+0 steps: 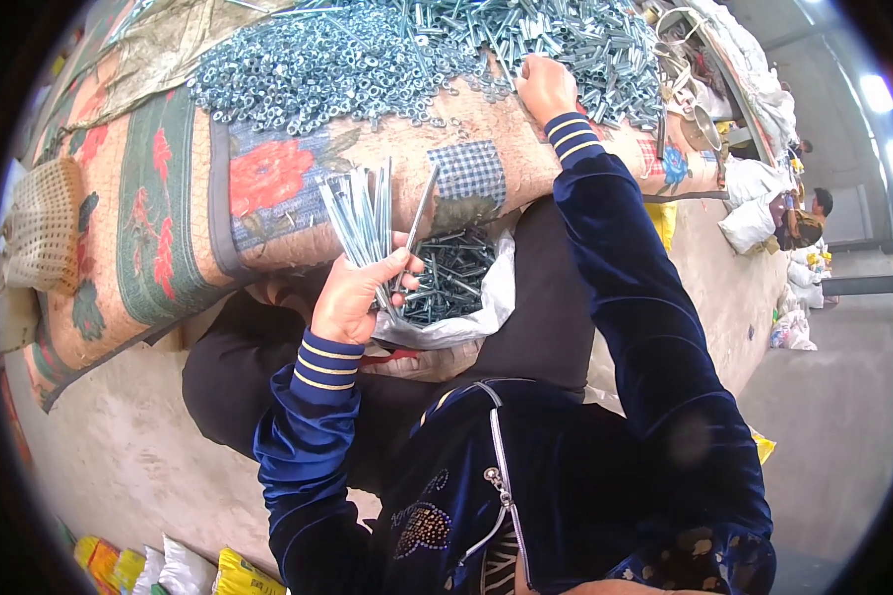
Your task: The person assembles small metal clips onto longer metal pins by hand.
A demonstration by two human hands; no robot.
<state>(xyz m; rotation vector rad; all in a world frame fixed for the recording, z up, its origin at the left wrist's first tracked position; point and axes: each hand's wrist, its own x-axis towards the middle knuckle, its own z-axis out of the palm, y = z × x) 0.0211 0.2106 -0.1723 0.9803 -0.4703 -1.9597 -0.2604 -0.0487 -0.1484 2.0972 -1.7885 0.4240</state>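
Observation:
My left hand (352, 297) is closed round a fanned bundle of long, thin silvery metal rods (359, 213). One more rod (423, 210) stands apart from the bundle, tilted to the right between the fingers. Just beside and below that hand is a white plastic bag (503, 297) holding many dark metal bolts (454, 273). Farther off, my right hand (546, 89) reaches the edge of the heaped metal parts, fingers bent together; their tips and anything in them are hidden. Small hex nuts (308, 79) lie heaped to its left, and short metal sleeves (595, 50) behind and to its right.
A patterned, patched cloth (169, 208) covers the work surface. A perforated basket (45, 228) is at far left, a metal pan (702, 129) at right. White sacks (749, 203) and another person (809, 220) are farther right. Coloured bags (243, 573) lie at lower left.

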